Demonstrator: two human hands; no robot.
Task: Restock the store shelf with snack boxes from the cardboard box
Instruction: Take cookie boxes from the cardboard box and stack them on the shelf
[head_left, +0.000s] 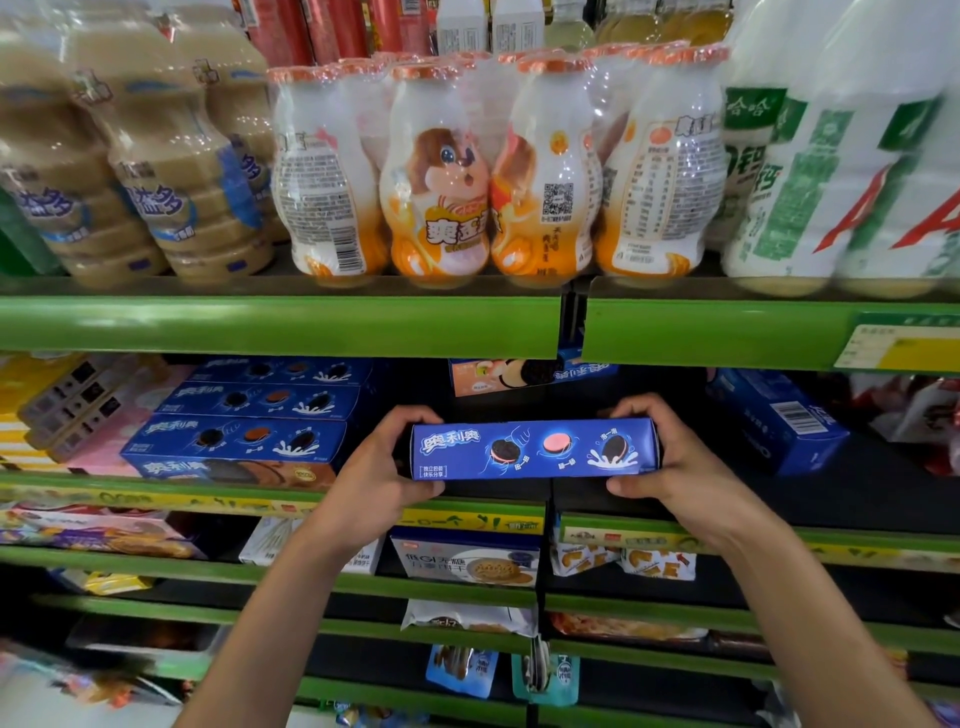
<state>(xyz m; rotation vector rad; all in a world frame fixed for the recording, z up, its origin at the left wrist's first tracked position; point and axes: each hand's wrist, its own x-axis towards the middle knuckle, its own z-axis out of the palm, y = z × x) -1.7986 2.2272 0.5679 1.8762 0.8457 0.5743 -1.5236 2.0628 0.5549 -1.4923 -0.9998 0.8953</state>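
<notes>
Long blue cardboard cookie box (535, 449) gripped at both ends by left hand (384, 462) and right hand (675, 467), level above green shelf edge (467, 506); open dark shelf room behind, between stacked blue boxes (249, 421) and angled blue box (774, 421).

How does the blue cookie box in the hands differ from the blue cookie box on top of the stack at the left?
The held cookie box is gripped at its ends by the left hand and right hand; the stacked box lies on others. The held box's cookies show pink cream, the stacked box's brown. Both are long and blue.
</notes>
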